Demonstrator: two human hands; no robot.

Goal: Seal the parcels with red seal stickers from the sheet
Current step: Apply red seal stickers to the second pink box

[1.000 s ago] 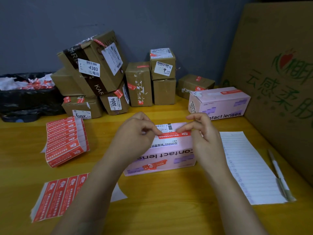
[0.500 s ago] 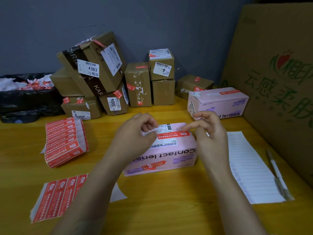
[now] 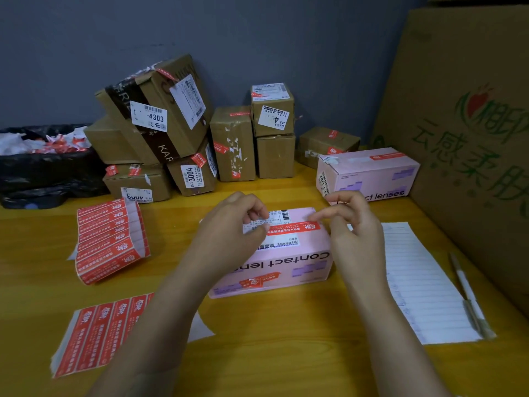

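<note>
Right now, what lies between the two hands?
In the head view, a red sticker stretches across the top of the near pink box, over a white label, between the left hand and right hand.

Left hand (image 3: 229,233) curled tight (knuckles up); right hand (image 3: 355,233) relaxed, half-open.

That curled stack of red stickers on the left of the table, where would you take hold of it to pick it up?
By its right edge, coming from the right. The curled sticker sheet arches up there and its white backing stands off the table, so a thumb could likely slip under and pinch it. Its left edge seems to lie flatter.
</note>
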